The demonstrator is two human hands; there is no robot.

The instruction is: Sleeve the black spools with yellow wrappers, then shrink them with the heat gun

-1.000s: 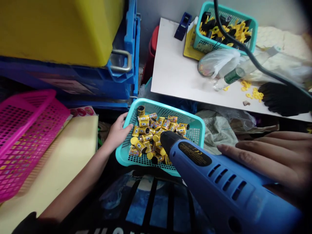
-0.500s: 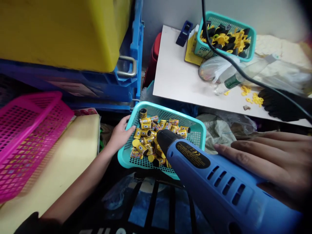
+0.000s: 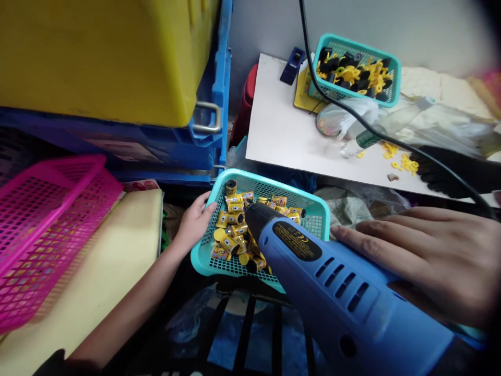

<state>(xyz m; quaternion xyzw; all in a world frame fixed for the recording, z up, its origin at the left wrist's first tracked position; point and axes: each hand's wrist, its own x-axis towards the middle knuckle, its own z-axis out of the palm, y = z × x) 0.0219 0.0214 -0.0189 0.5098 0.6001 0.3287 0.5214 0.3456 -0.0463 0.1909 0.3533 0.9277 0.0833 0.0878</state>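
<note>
My left hand (image 3: 194,222) grips the left rim of a teal mesh basket (image 3: 318,208) that rests on my lap. Several small yellow cylinders (image 3: 230,230) with printed wraps lie heaped inside it. My right hand (image 3: 430,256) lies along the side of a blue heat gun (image 3: 344,297), fingers stretched forward over its body. The gun's black nozzle (image 3: 254,216) points down into the heap of cylinders. A black power cord (image 3: 352,112) runs from the gun up over the white table.
A pink mesh basket (image 3: 43,230) sits at the left on a pale yellow board (image 3: 117,250). Blue crates (image 3: 156,141) and a yellow bin (image 3: 97,52) stack behind. The white table (image 3: 282,125) holds a second teal basket (image 3: 393,78) of yellow and black parts, plastic bags, a bottle, a black glove.
The heat gun has moved forward and left, its nozzle now deeper over the cylinders. My right hand has slid with it. My left hand keeps its hold on the basket.
</note>
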